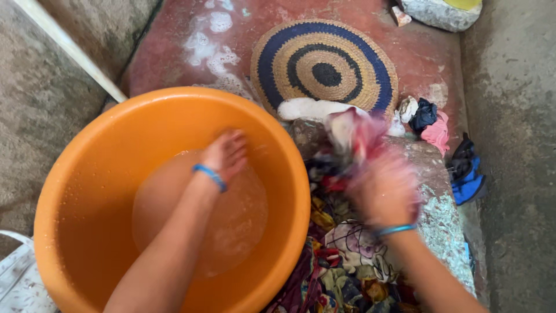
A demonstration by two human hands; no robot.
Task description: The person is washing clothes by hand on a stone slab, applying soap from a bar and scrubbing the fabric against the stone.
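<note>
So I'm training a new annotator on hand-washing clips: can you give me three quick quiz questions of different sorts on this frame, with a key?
1. True or false: the left hand reaches into the orange basin.
2. Multiple choice: the right hand is on A) the round woven mat, B) the patterned wet cloth, C) the white pipe.
3. Short answer: what colour is the band on each wrist?

Key: 1 true; 2 B, though the hand is motion-blurred; 3 blue.
</note>
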